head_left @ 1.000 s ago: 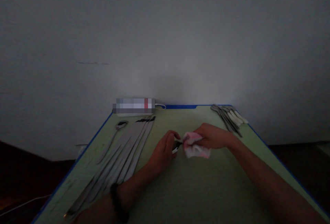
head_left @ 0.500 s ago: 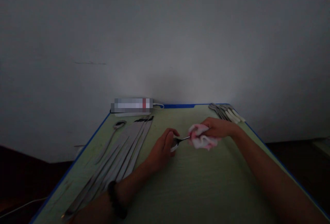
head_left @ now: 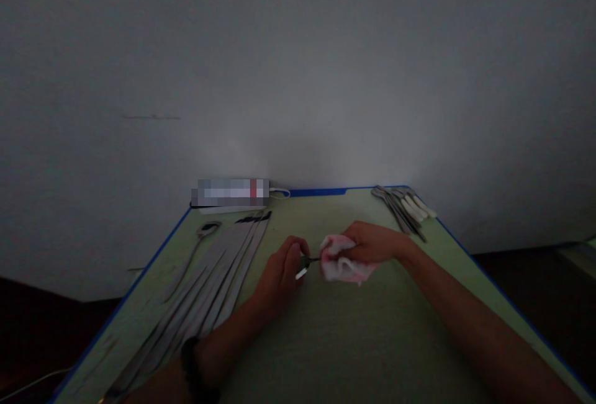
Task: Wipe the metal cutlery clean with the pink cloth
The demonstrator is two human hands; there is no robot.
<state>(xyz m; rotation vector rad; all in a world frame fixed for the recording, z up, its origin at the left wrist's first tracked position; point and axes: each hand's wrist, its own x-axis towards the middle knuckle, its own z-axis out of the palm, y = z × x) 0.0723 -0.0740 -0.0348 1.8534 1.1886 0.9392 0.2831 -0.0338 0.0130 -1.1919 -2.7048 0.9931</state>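
I'm watching a person working with both hands over a pale green desk (head_left: 307,348), and the pink-and-white cloth (head_left: 347,267) is serving as my landmark. The right hand (head_left: 377,242) is closing around that cloth, bunching it, with its folds hanging below the fingers. The left hand (head_left: 282,273) is sitting just left of the cloth, its fingers curling narrowly around the shiny end of a metal utensil (head_left: 302,265). The utensil's thin stem is running straight into the cloth, so the two hands are holding it between them; its far end is staying hidden from me. A dark bracelet (head_left: 193,367) is circling the left wrist, nearer the person than the cloth.

Well left of the cloth, a row of long flat metal pieces (head_left: 218,273) is lying fanned out, partly passing behind the left forearm. Beyond them, farther left of the cloth, a single spoon (head_left: 208,229) is resting apart. Past the cloth to the far left, a pale box (head_left: 233,210) is standing by the wall (head_left: 302,69), with a white cable (head_left: 282,193) looping beside it. Past the cloth to the far right, more cutlery (head_left: 400,215) is lying bunched together, some pieces showing white handles (head_left: 412,208).
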